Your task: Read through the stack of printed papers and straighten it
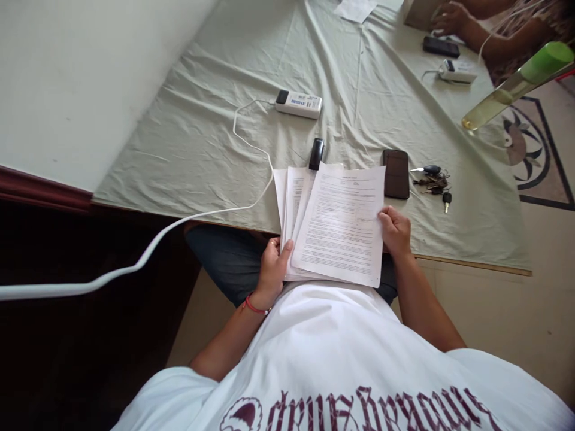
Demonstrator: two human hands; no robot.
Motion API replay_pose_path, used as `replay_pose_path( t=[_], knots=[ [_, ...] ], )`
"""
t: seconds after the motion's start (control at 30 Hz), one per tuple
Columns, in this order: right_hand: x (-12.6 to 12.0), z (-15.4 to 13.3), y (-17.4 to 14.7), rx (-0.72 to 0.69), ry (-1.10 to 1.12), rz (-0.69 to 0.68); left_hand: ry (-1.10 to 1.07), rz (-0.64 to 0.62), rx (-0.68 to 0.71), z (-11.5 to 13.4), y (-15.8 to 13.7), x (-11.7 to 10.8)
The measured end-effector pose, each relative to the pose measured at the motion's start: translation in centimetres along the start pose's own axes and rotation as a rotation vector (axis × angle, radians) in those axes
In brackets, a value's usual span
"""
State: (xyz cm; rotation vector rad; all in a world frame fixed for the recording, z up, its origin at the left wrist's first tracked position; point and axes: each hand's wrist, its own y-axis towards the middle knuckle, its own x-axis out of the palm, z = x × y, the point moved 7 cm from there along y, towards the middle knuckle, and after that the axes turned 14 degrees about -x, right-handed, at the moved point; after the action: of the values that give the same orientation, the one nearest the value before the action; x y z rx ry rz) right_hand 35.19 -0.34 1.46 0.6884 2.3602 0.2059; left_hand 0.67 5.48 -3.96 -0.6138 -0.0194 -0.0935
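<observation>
Table (202, 143) covered in pale green cloth, creased. White wall (81, 78) with dark red skirting; beige floor (516, 311) bearing patterned tile.

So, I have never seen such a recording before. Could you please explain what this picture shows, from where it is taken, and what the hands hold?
There is no machine here. The picture comes from a camera worn on a person's head, looking down at their own two bare hands. The left hand and right hand together hold a fanned stack of printed papers at the table's near edge. The table is covered with a pale green cloth. On it lie a white power adapter with its cable, a small black device, a dark phone and a bunch of keys. At the top right, another person's hand is at work.
</observation>
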Motion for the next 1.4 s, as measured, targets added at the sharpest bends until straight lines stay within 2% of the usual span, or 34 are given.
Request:
replay_pose_path(
  t=[0.07, 0.13, 0.23, 0.3, 0.4, 0.57, 0.7, 0.8, 0.93, 1.13, 1.27, 1.4],
  knots=[
    [0.5, -0.3, 0.1, -0.013, -0.094, -0.059, 0.111, -0.095, -0.010, 0.0, -0.1, 0.9],
    [0.5, -0.6, 0.3, -0.040, -0.203, -0.053, 0.134, -0.181, -0.021, 0.0, -0.5, 1.9],
    [0.2, -1.1, 0.7, -0.080, -0.355, 0.012, 0.035, -0.313, -0.094, -0.1, -1.1, 3.1],
    [0.2, -1.1, 1.1, -0.054, -0.365, 0.013, -0.029, -0.407, -0.179, -0.3, -1.5, 4.0],
    [0.8, -0.7, 1.8, 0.022, -0.194, -0.060, -0.092, -0.486, -0.293, -0.5, -1.5, 4.7],
    [2.1, -0.8, 3.3, 0.051, 0.156, -0.169, -0.105, -0.505, -0.361, 0.6, -1.2, 5.3],
    [4.1, -1.1, 3.9, 0.148, 0.495, -0.300, -0.121, -0.417, -0.401, 0.9, -1.3, 5.3],
    [4.4, -1.4, 4.5, 0.250, 0.591, -0.313, -0.123, -0.408, -0.406, 1.0, -1.4, 5.3],
    [2.8, -1.8, 4.8, 0.327, 0.569, -0.363, -0.084, -0.508, -0.435, 1.2, -1.7, 5.4],
    [-1.9, -2.5, 3.8, 0.340, 0.512, -0.362, -0.077, -0.589, -0.367, 2.1, -2.2, 6.9],
    [-4.6, -4.0, 3.8, 0.179, 0.485, -0.248, -0.143, -0.617, -0.187, 4.8, -2.1, 9.2],
    [-6.7, -6.9, 5.7, -0.090, 0.443, -0.048, -0.145, -0.579, 0.028, 9.8, -1.5, 11.5]
  ],
)
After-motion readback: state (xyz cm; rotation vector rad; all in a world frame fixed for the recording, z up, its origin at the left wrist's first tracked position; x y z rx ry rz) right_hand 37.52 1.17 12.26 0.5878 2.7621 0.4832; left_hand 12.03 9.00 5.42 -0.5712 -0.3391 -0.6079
